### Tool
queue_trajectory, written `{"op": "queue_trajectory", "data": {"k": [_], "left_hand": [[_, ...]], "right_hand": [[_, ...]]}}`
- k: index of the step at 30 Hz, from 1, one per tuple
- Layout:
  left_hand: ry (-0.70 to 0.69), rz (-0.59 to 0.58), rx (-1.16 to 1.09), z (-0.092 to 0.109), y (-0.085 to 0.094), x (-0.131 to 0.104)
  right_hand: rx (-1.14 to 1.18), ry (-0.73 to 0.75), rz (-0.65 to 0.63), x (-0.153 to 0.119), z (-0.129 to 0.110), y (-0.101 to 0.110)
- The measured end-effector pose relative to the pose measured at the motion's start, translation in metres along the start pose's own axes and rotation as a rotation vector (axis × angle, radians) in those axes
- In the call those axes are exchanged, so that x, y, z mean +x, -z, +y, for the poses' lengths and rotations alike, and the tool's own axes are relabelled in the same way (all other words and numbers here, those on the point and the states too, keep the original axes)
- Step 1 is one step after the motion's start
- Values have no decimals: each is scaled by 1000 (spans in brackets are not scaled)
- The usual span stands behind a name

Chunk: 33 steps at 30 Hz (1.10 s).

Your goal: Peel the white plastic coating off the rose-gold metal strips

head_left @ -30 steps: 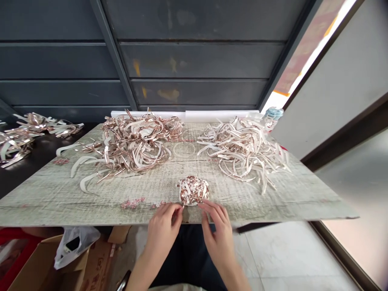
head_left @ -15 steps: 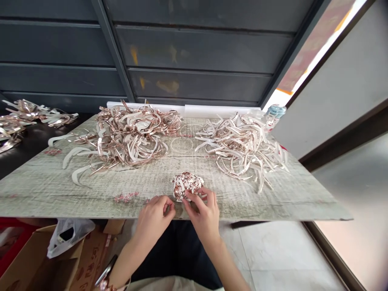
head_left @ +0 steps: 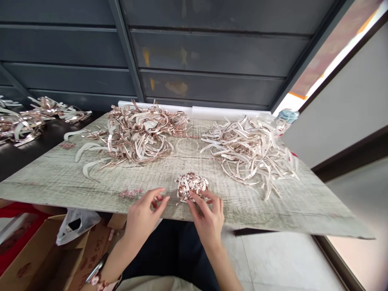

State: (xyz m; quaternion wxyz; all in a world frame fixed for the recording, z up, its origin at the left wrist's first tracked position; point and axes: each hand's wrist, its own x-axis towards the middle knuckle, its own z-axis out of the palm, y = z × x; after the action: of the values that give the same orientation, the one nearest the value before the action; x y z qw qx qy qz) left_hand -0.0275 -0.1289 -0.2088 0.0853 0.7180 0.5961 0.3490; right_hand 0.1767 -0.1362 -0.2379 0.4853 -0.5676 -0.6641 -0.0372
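A small crumpled bundle of white and rose-gold strips [head_left: 191, 185] lies near the table's front edge. My right hand [head_left: 208, 210] has its thumb and fingers closed on the bundle's lower right side. To the left of it, my left hand [head_left: 145, 212] hovers at the table edge, thumb and fingers apart, nothing between them. Behind, a large heap of curled rose-gold and white strips [head_left: 142, 133] spreads over the table's left part. A second heap of paler strips [head_left: 251, 149] covers the right part.
The wood-patterned table [head_left: 163, 171] has a clear plastic bag with a blue top [head_left: 286, 117] at its back right. More strips [head_left: 48, 113] lie on a dark surface at far left. Below left stand a cardboard box [head_left: 33, 250] and a white plastic bag [head_left: 75, 226].
My left hand has moved left, away from the bundle, and its fingers have opened. My right hand stays at the bundle. The whole view has shifted slightly.
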Motion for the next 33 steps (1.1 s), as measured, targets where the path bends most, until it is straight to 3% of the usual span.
{"op": "queue_trajectory", "data": {"k": [3,6,12,17,21,25,28,33], "left_hand": [[-96,-5,-35,3,4,4],[-203,-83,-55,14,-8,9],[-245,-1,-154,21,-27,11],[-203,-49,-99,17,-21,7],[-386,-121,-46,17,-12,13],[-486,-303,83,26,5,25],[-515,-430,56,40,16,29],[-547,-362,108,60,8,25]], "right_hand": [[41,39,-6,-1,2,3],[71,68,-59,-1,2,8],[9,58,-75,-1,-1,6],[-9,29,-36,1,-2,-1],[22,26,-27,2,-2,0],[42,1,-29,0,-2,0],[71,-25,-50,-1,-1,-1],[229,-9,-186,2,7,19]]}}
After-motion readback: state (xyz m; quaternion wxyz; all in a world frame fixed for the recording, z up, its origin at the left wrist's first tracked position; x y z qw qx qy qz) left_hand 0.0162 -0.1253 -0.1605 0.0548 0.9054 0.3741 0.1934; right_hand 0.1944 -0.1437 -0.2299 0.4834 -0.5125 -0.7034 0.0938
